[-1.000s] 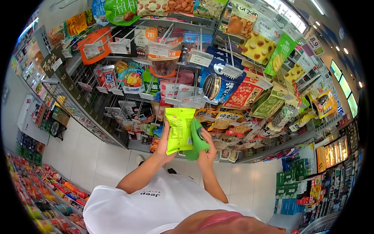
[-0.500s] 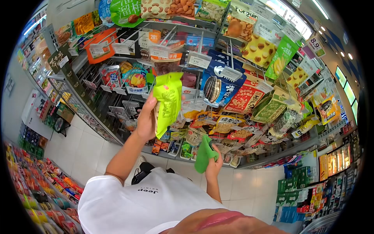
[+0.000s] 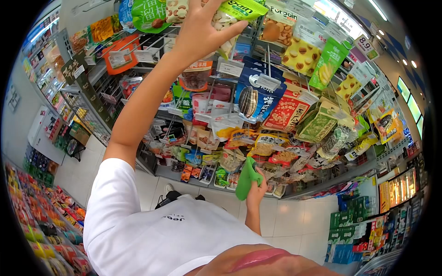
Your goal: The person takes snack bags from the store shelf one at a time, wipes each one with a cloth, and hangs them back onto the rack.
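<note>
My left hand (image 3: 200, 34) is raised to the top row of the rack, its fingers closed round a green-topped snack bag (image 3: 240, 10). The thumb crosses the front of this bag, and pale seeds or nuts show below the green band. Part of the bag is hidden by the hand. Lower down, my right hand (image 3: 256, 189) grips a folded green cloth (image 3: 247, 179) in front of the bottom shelf. A bag of cashews (image 3: 177, 10) hangs just left of my raised fingers, and a Forgain nut bag (image 3: 278, 27) hangs to the right.
Metal hooks with price tags (image 3: 230, 68) stick out from the rack. Blue sunflower seed bags (image 3: 258, 99) and red bags (image 3: 290, 108) hang mid-height. Small trays (image 3: 207, 175) line the bottom shelf above the tiled floor (image 3: 294, 221). Another snack shelf (image 3: 41, 225) stands at the left.
My left hand has risen from mid-rack to the top row with the green bag, which has turned from its plain green side to its printed face. The right hand has barely shifted.
</note>
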Demonstrator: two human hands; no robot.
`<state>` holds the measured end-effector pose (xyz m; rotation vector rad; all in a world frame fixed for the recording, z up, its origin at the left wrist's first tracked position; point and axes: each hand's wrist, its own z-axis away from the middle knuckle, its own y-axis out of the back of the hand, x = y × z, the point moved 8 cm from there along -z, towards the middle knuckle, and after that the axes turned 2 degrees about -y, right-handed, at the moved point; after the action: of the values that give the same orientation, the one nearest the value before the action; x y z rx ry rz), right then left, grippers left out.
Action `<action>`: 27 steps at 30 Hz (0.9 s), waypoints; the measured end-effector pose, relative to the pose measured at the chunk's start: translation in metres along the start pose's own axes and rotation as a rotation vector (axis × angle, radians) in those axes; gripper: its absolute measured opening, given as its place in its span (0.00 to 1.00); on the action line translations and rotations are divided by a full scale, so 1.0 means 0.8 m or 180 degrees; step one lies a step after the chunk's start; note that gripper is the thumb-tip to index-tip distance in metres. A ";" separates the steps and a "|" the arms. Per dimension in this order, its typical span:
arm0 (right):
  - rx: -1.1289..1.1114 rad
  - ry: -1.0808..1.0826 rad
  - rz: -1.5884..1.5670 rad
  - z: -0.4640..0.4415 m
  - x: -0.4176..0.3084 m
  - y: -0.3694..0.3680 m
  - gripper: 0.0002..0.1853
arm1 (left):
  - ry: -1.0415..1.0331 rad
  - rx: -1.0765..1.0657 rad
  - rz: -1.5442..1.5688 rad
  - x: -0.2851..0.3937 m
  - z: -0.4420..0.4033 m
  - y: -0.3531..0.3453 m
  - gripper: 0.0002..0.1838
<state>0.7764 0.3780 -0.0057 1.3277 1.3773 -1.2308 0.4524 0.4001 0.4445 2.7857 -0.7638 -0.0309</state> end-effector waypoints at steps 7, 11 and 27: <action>0.0038 -0.0169 0.0144 0.012 0.023 0.009 0.22 | 0.0285 0.0182 -0.0073 -0.004 -0.028 -0.026 0.37; -0.0067 -0.0122 0.0304 0.013 0.056 0.020 0.21 | 0.0333 0.0371 -0.0062 -0.012 -0.033 -0.032 0.39; -0.0205 0.0140 0.0584 0.028 0.024 0.007 0.24 | 0.0056 0.0448 -0.0689 -0.013 -0.044 -0.040 0.36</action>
<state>0.7792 0.3586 -0.0289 1.4096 1.2836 -1.0323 0.4626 0.4399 0.4706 2.9860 -0.4738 0.0081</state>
